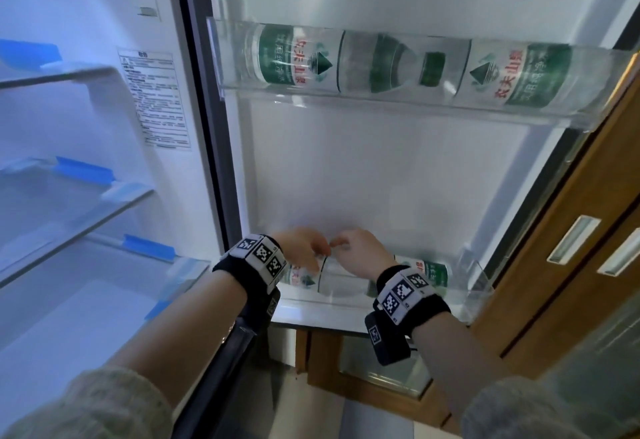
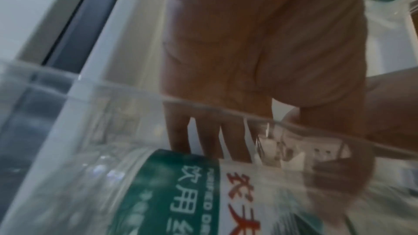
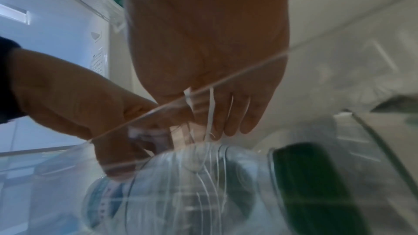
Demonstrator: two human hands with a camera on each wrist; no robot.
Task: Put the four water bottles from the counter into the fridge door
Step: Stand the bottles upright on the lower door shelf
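Note:
The fridge door's lower shelf (image 1: 479,288) is clear plastic and holds a water bottle (image 1: 341,282) with a green and white label, lying on its side. My left hand (image 1: 304,248) grips this bottle (image 2: 181,194), with the fingers behind it and the thumb in front. My right hand (image 1: 360,251) reaches down beside the left, and its straight fingers (image 3: 228,122) touch the top of the bottle (image 3: 192,185). A second bottle (image 1: 434,272) lies just to the right in the same shelf. More bottles (image 1: 298,57) lie on their sides in the upper door shelf (image 1: 381,106).
The fridge interior on the left has glass shelves (image 1: 69,75) with blue clips. A wooden cabinet (image 1: 571,230) with metal handles stands right of the open door. The door's dark lower edge (image 1: 239,352) is below my left wrist.

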